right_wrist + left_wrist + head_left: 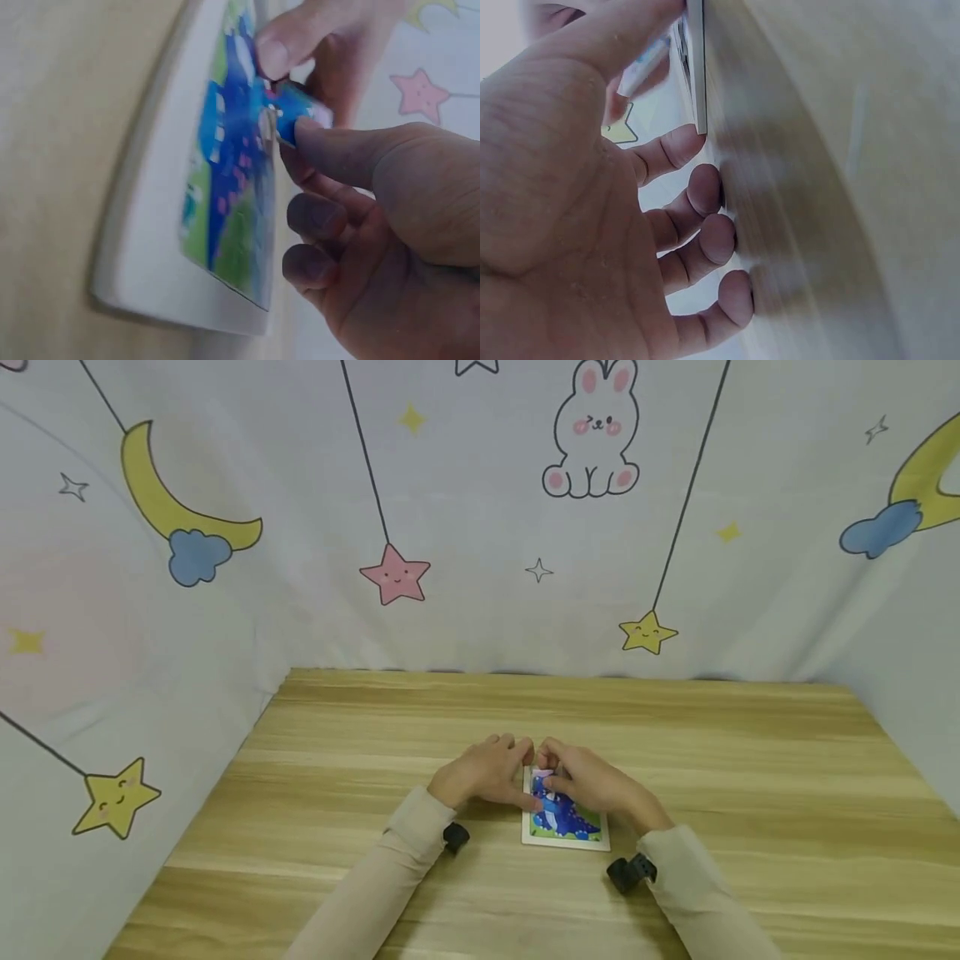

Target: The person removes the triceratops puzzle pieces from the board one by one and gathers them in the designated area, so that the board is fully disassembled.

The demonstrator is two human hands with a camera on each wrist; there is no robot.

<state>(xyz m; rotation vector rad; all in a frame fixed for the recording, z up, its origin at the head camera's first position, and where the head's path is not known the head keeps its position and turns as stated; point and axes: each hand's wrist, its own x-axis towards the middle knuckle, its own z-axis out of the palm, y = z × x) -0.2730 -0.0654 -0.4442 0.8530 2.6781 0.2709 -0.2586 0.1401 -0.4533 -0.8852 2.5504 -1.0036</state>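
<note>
A white-framed jigsaw puzzle board (527,827) with a blue dinosaur picture (573,822) lies on the table. My right hand (596,785) pinches a blue puzzle piece (295,112) between thumb and fingers, tilted up at the picture's upper edge; its other fingers are curled. At the board's left side, my left hand (489,774) rests its thumb on the picture. In the left wrist view, its index fingertip (684,146) touches the edge of the board (699,82), and the remaining fingertips rest on the table, spread and slightly bent.
The wooden table (337,760) extends around the board on every side. Behind it hangs a white cloth (510,627) printed with stars, moons and a rabbit. A dark wrist camera (630,872) sits on the right cuff, and another (455,837) on the left.
</note>
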